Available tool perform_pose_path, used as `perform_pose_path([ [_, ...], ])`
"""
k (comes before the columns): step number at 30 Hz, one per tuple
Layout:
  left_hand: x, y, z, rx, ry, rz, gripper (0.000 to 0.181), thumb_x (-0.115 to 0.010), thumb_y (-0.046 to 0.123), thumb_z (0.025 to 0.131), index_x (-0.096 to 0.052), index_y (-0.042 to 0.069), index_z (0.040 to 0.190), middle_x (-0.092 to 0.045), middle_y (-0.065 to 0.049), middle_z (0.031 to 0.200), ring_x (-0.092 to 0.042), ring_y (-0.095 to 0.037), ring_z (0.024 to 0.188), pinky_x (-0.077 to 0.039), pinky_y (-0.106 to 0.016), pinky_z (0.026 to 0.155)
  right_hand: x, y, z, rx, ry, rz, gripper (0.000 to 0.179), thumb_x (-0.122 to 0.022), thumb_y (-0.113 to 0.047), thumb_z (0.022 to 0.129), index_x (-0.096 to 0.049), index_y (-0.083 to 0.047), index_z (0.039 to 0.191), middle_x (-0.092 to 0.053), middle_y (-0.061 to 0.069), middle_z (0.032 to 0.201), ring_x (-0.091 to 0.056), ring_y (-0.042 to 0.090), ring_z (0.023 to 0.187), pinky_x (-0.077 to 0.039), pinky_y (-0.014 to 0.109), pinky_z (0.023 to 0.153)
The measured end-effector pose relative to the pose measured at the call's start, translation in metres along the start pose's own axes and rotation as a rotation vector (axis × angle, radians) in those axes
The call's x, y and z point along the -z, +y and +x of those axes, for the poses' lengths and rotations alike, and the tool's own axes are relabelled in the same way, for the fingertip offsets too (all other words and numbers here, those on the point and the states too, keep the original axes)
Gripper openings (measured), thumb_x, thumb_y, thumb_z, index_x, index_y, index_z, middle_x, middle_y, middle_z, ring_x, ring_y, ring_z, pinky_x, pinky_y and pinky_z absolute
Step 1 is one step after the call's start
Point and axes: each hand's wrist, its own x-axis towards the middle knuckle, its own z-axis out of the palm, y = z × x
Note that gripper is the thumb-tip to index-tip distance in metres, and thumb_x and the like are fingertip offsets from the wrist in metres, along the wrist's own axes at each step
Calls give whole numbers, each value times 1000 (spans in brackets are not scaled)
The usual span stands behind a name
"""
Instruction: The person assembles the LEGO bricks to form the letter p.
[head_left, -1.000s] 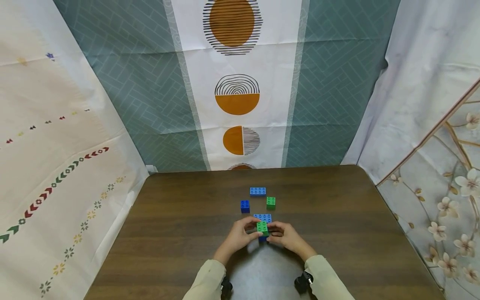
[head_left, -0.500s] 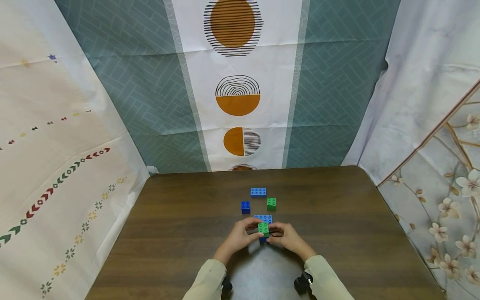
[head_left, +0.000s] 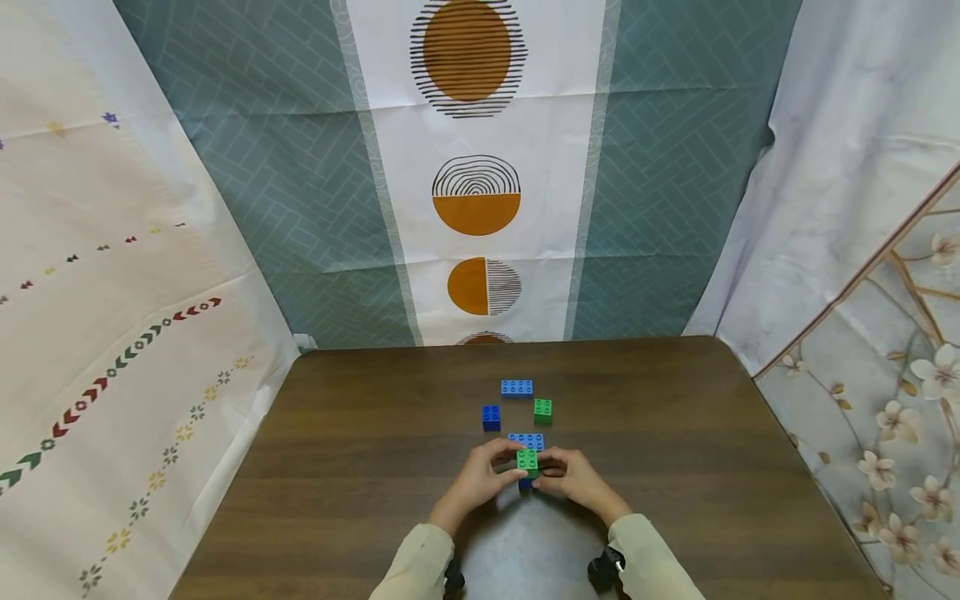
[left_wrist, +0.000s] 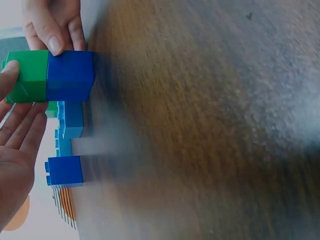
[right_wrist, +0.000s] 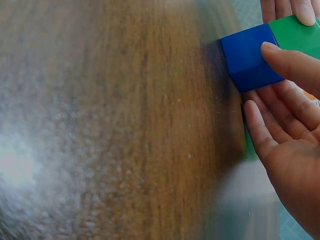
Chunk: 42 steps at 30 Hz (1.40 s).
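Note:
A green toy building brick [head_left: 527, 461] sits on top of a dark blue brick [left_wrist: 71, 75], forming a two-brick stack near the middle of the table. From the left side, my left hand [head_left: 480, 477] pinches the green brick with its thumb on the near face. My right hand [head_left: 576, 477] holds the blue brick from the other side, its thumb on that brick in the right wrist view. No gap shows between the two bricks in the wrist views. Just behind the stack lies a lighter blue long brick [head_left: 527, 439], partly covered by the hands.
Further back on the brown table [head_left: 360, 467] stand a small dark blue brick [head_left: 491, 417], a second green brick [head_left: 543, 411] and another light blue long brick [head_left: 517, 388]. Patterned cloths hang behind the table and along both sides.
Both hands keep the same hold on the stacked bricks. The head view tilts slightly, so the whole scene shifts a little in the frame.

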Motion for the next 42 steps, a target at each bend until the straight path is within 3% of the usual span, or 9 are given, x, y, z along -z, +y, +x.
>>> perform_pose_path([
  [6,1,-2,-3,6,8,11,28,-74,11,85,-66,10,112,-66,-5,110,-64,-26,104,-54,-33,91,0,14,4,-37,-10,27,38,-76,-11,84,-63,2,117,-63,16,115,-63,31,105,-55,34,88],
  [20,-2,-8,-6,52,19,-30,27,-73,13,86,-66,13,112,-68,-4,112,-66,-23,101,-55,-28,86,0,14,5,-64,-13,29,39,-76,-11,83,-63,2,118,-64,16,114,-64,30,103,-56,30,84],
  [23,-2,-2,-8,56,23,-34,28,-72,9,87,-65,11,114,-68,-7,112,-66,-26,101,-55,-31,85,-1,13,5,-65,-10,33,39,-76,-11,83,-63,2,118,-65,17,113,-64,30,102,-56,30,84],
  [30,4,27,-14,13,27,-60,29,-69,2,87,-62,-2,115,-66,-18,110,-64,-34,101,-56,-40,87,-1,12,5,-62,-7,37,39,-76,-11,83,-63,2,118,-64,18,114,-64,31,103,-56,30,84],
  [36,0,22,-17,-22,69,-142,38,-69,-5,85,-57,-10,121,-64,-26,112,-62,-40,105,-55,-39,89,-1,13,4,-53,-9,49,40,-76,-10,83,-63,3,118,-64,19,115,-64,32,104,-56,31,85],
  [42,-3,16,-19,44,71,-180,37,-67,-6,86,-57,-8,121,-62,-26,115,-61,-41,108,-54,-39,90,2,12,3,-32,-21,34,45,-74,-7,84,-57,8,123,-62,22,117,-62,34,107,-55,36,88],
])
